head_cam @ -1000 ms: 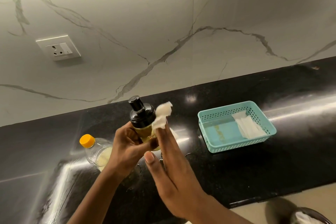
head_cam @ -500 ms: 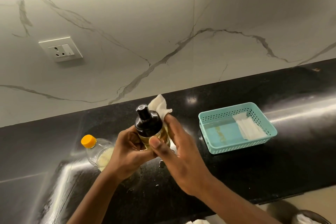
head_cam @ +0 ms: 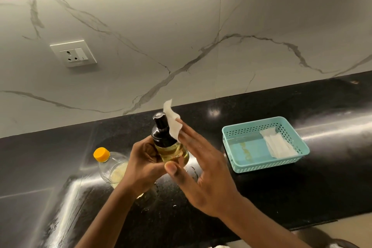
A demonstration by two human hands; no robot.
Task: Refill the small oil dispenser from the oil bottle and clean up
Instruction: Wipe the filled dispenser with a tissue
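Observation:
My left hand point(head_cam: 145, 164) grips the small oil dispenser point(head_cam: 170, 147), a clear bottle of yellow oil with a black pump top, and holds it upright above the black counter point(head_cam: 281, 193). A piece of white tissue point(head_cam: 172, 122) is pressed against the dispenser's right side by the flat, extended fingers of my right hand point(head_cam: 203, 175). The oil bottle point(head_cam: 111, 164), clear with an orange cap, stands on the counter just left of my left hand, partly hidden behind it.
A teal perforated basket point(head_cam: 249, 165) with folded white tissues point(head_cam: 276, 144) stands on the counter to the right. A marble wall with a socket point(head_cam: 73, 53) runs behind. Small droplets speckle the counter below my hands. The counter's front edge lies at lower right.
My right hand has opened from a wrap around the dispenser to flat fingers, sliding the tissue up along its right side. The left hand keeps the dispenser in much the same place.

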